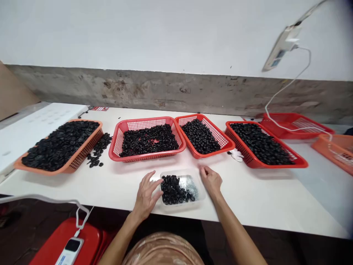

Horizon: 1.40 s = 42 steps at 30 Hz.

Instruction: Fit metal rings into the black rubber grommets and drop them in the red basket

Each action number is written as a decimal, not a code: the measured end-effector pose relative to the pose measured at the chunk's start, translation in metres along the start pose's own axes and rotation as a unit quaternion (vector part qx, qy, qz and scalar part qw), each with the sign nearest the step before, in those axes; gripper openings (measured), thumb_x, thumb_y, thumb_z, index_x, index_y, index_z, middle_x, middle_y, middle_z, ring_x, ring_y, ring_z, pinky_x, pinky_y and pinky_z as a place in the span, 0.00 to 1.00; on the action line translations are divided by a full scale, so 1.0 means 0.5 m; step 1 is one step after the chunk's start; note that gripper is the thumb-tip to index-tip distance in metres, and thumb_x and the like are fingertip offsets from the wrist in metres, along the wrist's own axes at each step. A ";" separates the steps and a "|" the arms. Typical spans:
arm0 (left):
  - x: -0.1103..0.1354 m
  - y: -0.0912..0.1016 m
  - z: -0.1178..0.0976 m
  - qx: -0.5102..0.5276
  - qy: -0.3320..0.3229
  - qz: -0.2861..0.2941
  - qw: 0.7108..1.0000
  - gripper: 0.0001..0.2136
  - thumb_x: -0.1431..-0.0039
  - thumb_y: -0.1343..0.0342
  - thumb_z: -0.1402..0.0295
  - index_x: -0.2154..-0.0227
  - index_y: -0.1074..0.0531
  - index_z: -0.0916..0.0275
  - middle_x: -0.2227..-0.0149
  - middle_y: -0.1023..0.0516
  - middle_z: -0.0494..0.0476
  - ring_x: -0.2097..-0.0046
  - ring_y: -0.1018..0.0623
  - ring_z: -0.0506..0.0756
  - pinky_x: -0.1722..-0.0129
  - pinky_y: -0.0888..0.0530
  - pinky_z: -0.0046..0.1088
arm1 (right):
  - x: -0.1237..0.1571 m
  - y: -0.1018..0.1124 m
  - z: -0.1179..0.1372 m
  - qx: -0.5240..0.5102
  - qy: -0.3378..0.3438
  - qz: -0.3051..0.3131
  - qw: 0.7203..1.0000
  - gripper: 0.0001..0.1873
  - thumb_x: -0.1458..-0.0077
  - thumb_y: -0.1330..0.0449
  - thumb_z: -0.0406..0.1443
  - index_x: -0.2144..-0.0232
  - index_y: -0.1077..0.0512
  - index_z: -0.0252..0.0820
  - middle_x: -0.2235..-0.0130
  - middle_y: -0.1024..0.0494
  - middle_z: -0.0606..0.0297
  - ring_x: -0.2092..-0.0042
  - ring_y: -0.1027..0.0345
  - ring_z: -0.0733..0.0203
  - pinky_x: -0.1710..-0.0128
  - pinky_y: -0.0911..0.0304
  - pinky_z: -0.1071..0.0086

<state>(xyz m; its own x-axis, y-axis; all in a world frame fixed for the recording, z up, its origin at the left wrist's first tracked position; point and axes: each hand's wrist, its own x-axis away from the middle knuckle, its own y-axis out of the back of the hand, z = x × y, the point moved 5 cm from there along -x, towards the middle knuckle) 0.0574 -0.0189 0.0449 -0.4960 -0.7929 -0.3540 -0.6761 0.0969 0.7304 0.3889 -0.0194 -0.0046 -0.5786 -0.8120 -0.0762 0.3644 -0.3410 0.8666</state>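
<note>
Our left hand (146, 197) and right hand (211, 181) lie open at the clear plastic tray (200, 195), fingers (151, 183) gripping nothing; its black rubber rings (173, 190) sit at 6 o'clock, probably for easy reach, before the red baskets (121, 136).

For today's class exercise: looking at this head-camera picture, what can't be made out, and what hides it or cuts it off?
All in the head view:
- Silvery material in the clear plastic tray: too blurred to identify, partly covered by black rings.
- Tray's left rim: hidden by the left hand.
- White object beside the red basket: too small to identify.
- Orange basket: cut off by the right edge.
- Red container: cut off by the bottom edge.
</note>
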 end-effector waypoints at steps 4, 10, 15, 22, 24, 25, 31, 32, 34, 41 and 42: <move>-0.088 0.001 -0.044 -0.176 -0.029 0.052 0.983 0.11 0.34 0.50 0.68 0.55 0.24 0.61 0.40 0.33 0.68 0.36 0.36 0.67 0.42 0.34 0.47 | 0.004 0.006 0.006 -0.012 0.008 0.001 1.000 0.22 0.37 0.50 0.47 0.70 0.22 0.43 0.75 0.25 0.63 0.71 0.37 0.62 0.70 0.52 0.72; -0.140 -0.018 -0.068 -0.289 -0.002 0.202 0.936 0.12 0.40 0.52 0.81 0.64 0.24 0.66 0.60 0.22 0.64 0.61 0.20 0.62 0.59 0.26 0.41 | 0.010 0.014 0.011 -0.029 0.016 -0.005 0.999 0.22 0.38 0.50 0.47 0.73 0.23 0.42 0.77 0.27 0.63 0.72 0.38 0.62 0.71 0.53 0.71; -0.137 -0.005 -0.065 -0.303 0.013 0.242 0.922 0.13 0.42 0.54 0.83 0.63 0.24 0.68 0.62 0.22 0.66 0.62 0.20 0.62 0.61 0.27 0.41 | 0.009 0.014 0.008 -0.053 0.018 -0.013 0.998 0.21 0.40 0.48 0.47 0.78 0.27 0.42 0.79 0.30 0.66 0.74 0.41 0.64 0.72 0.54 0.71; -0.139 -0.017 -0.063 -0.314 0.048 0.276 0.907 0.16 0.45 0.56 0.87 0.63 0.25 0.69 0.60 0.23 0.69 0.63 0.20 0.62 0.66 0.26 0.37 | 0.023 0.029 0.009 -0.160 0.037 -0.029 0.986 0.22 0.38 0.48 0.47 0.76 0.29 0.40 0.80 0.34 0.70 0.76 0.42 0.66 0.74 0.47 0.73; -0.140 -0.023 -0.061 -0.316 0.052 0.280 0.905 0.17 0.45 0.56 0.88 0.62 0.25 0.71 0.60 0.24 0.70 0.63 0.20 0.62 0.68 0.26 0.36 | 0.037 0.049 0.021 -0.196 0.055 -0.032 0.978 0.23 0.36 0.50 0.48 0.72 0.28 0.38 0.77 0.32 0.69 0.75 0.40 0.65 0.73 0.43 0.74; -0.140 -0.025 -0.061 -0.316 0.052 0.281 0.904 0.17 0.45 0.57 0.88 0.62 0.25 0.71 0.60 0.24 0.70 0.63 0.20 0.63 0.68 0.26 0.36 | 0.046 0.061 0.031 -0.209 0.067 -0.031 0.975 0.23 0.36 0.50 0.48 0.70 0.27 0.38 0.76 0.30 0.68 0.75 0.39 0.65 0.73 0.41 0.73; -0.143 -0.030 -0.067 -0.307 0.023 0.270 0.912 0.15 0.45 0.55 0.87 0.64 0.25 0.71 0.60 0.24 0.70 0.60 0.21 0.63 0.63 0.25 0.39 | 0.115 0.107 0.158 -0.167 0.215 0.070 0.960 0.11 0.36 0.44 0.40 0.62 0.24 0.41 0.65 0.22 0.62 0.65 0.29 0.62 0.63 0.36 0.73; -0.142 -0.029 -0.068 -0.305 0.019 0.263 0.915 0.14 0.44 0.54 0.87 0.64 0.25 0.71 0.60 0.23 0.69 0.59 0.21 0.64 0.62 0.25 0.40 | 0.128 0.094 0.184 -0.082 0.262 0.115 0.955 0.10 0.35 0.46 0.36 0.60 0.25 0.41 0.62 0.22 0.61 0.62 0.28 0.61 0.60 0.36 0.72; -0.139 -0.025 -0.068 -0.298 0.012 0.247 0.922 0.12 0.42 0.53 0.84 0.64 0.25 0.70 0.58 0.23 0.69 0.57 0.22 0.64 0.60 0.25 0.40 | 0.144 0.065 0.217 0.003 0.298 0.164 0.941 0.12 0.37 0.48 0.27 0.62 0.24 0.40 0.63 0.22 0.59 0.62 0.27 0.60 0.62 0.37 0.72; -0.097 0.022 -0.087 -0.173 -0.027 0.047 0.984 0.07 0.35 0.49 0.74 0.58 0.27 0.64 0.53 0.21 0.63 0.45 0.25 0.61 0.48 0.29 0.39 | 0.153 -0.009 0.232 0.127 0.303 0.219 0.919 0.14 0.41 0.50 0.22 0.67 0.25 0.36 0.66 0.23 0.56 0.66 0.27 0.58 0.68 0.40 0.71; -0.090 0.031 -0.093 -0.141 -0.030 0.010 0.989 0.07 0.35 0.49 0.73 0.58 0.27 0.63 0.55 0.20 0.62 0.46 0.25 0.60 0.48 0.30 0.39 | 0.154 -0.011 0.231 0.133 0.304 0.223 0.917 0.14 0.40 0.50 0.22 0.66 0.26 0.36 0.65 0.24 0.56 0.66 0.27 0.58 0.67 0.40 0.70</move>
<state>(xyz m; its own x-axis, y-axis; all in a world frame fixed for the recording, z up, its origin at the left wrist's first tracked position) 0.0945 -0.0098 0.0992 -0.5454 -0.7544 -0.3653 -0.4908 -0.0658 0.8688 0.2581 -0.0253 0.0417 0.1268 -0.9841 0.1242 0.2280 0.1508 0.9619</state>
